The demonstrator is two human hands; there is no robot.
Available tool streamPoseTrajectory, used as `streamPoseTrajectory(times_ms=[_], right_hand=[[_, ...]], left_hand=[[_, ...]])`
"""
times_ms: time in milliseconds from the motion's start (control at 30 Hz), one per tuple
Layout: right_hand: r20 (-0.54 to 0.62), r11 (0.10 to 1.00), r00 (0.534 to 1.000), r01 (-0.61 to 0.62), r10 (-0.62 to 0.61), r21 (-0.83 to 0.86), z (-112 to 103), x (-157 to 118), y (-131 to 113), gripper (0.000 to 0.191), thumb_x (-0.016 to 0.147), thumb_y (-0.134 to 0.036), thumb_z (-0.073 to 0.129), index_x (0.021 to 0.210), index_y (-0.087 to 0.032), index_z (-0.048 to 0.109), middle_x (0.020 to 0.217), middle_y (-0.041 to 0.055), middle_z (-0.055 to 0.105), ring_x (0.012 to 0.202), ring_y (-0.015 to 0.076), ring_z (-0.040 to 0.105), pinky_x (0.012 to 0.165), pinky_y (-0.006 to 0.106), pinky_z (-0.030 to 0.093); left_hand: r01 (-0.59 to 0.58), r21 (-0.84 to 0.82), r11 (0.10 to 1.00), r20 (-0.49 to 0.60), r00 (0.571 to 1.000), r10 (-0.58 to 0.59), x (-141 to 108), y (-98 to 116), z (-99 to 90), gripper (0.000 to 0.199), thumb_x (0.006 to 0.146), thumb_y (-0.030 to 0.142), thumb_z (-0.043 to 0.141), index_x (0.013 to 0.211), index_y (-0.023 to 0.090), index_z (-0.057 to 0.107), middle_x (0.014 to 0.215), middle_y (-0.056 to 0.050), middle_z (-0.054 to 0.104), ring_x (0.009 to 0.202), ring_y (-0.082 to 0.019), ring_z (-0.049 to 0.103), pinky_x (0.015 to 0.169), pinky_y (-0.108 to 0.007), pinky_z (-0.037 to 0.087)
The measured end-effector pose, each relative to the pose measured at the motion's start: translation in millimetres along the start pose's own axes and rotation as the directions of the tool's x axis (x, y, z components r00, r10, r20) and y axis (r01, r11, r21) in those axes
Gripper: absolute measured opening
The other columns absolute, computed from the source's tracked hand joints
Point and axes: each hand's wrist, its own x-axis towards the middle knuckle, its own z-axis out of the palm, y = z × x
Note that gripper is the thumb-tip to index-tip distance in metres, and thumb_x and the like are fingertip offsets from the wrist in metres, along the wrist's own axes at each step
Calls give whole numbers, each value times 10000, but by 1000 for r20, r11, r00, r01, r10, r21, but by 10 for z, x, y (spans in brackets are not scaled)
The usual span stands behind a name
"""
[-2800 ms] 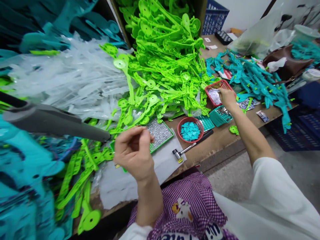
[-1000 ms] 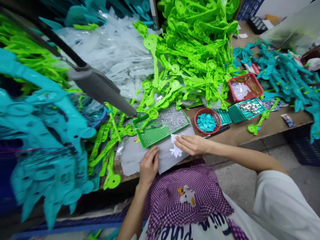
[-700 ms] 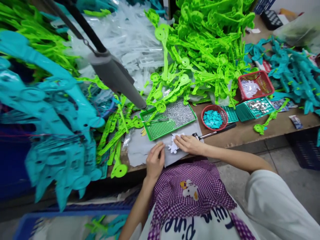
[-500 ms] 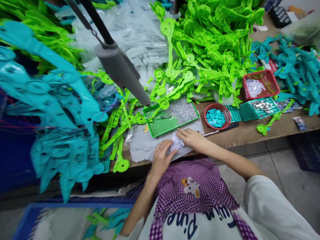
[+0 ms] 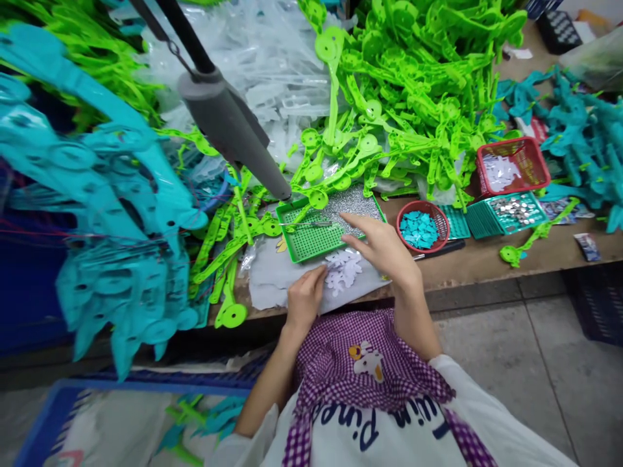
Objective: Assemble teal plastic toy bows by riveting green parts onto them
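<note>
A loose cluster of small flat white plastic pieces (image 5: 343, 269) lies on a grey cloth (image 5: 272, 285) at the bench edge. Beside its left side is my left hand (image 5: 306, 295), with fingers bent and pressed together; whatever they pinch is too small to make out. My right hand (image 5: 384, 250) hovers at the right part of a green perforated tray (image 5: 311, 250), index finger and thumb apart, nothing visible between them. Small silvery metal parts (image 5: 343, 206) fill that side of the tray. A thin metal tool (image 5: 309, 224) lies across its left side.
A grey powered screwdriver (image 5: 233, 130) hangs over the tray. Right of it stand a red round basket (image 5: 442, 241) of teal pieces, a teal tray of metal discs (image 5: 518, 209) and a red basket (image 5: 538, 170). Green mouldings (image 5: 413, 110) and teal mouldings (image 5: 126, 227) pile around.
My right hand has left the white pieces and risen over the tray's right part, its fingers spreading. The left hand has drawn its fingers together beside the pieces, which are now more exposed.
</note>
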Motion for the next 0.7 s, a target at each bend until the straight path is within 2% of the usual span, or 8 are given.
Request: streamPoseTrajectory(times_ms=[100, 167, 233, 367, 467, 600, 700], right_hand=[[-88, 997, 996, 13, -7, 73, -17, 86, -27, 369, 982, -327, 485, 1324, -250, 603, 1267, 65, 672, 1134, 214, 638, 1016, 422, 500], [-83, 995, 996, -23, 31, 100, 44, -3, 53, 319, 971, -334, 507, 1234, -238, 660, 1161, 66, 714, 1012, 202, 672, 946, 403, 526], [-41, 991, 995, -90, 94, 97, 159, -163, 158, 274, 956, -327, 533, 1145, -215, 698, 1050, 71, 738, 904, 198, 684, 868, 388, 541], [36, 982, 985, -171, 169, 86, 464, -394, 235, 264, 953, -324, 536, 1094, -187, 712, 993, 95, 742, 867, 203, 681, 813, 364, 528], [82, 965, 979, -199, 187, 170, 646, -346, 201, 310, 927, -372, 584, 1159, -194, 685, 1007, 88, 741, 832, 177, 674, 762, 309, 516], [147, 921, 969, -235, 198, 311, 737, -214, 239, 201, 901, -333, 617, 975, -178, 721, 853, 38, 743, 738, 141, 654, 696, 247, 479], [90, 870, 962, -273, 259, 410, 726, -219, 330, 163, 896, -292, 602, 895, -171, 712, 791, 24, 729, 713, 140, 651, 677, 241, 479]], left_hand=[[242, -152, 958, 7, 970, -244, 56, -16, -16, 241, 842, 393, 670, 963, 200, 747, 875, -55, 773, 757, -200, 731, 755, -338, 608], [380, -288, 879, 62, 924, -379, 90, -35, -34, 318, 774, 426, 724, 971, 177, 736, 824, -60, 765, 716, -196, 727, 701, -330, 616], [460, -391, 797, 130, 885, -447, 120, -51, -55, 399, 708, 433, 770, 984, 151, 718, 799, -72, 755, 688, -194, 720, 665, -326, 618], [532, -491, 690, 209, 841, -499, 183, -17, -98, 438, 624, 378, 821, 966, 141, 683, 725, -47, 726, 599, -161, 687, 597, -291, 601], [548, -547, 633, 224, 825, -519, 231, 83, -119, 429, 593, 351, 833, 929, 149, 660, 692, -25, 710, 603, -150, 684, 585, -264, 586], [570, -596, 566, 264, 805, -532, 270, 204, -117, 461, 562, 341, 852, 930, 155, 648, 725, -19, 713, 624, -143, 683, 602, -254, 580], [593, -635, 495, 290, 777, -559, 287, 217, -82, 479, 536, 322, 870, 924, 157, 644, 722, -12, 705, 607, -130, 668, 599, -240, 566]])
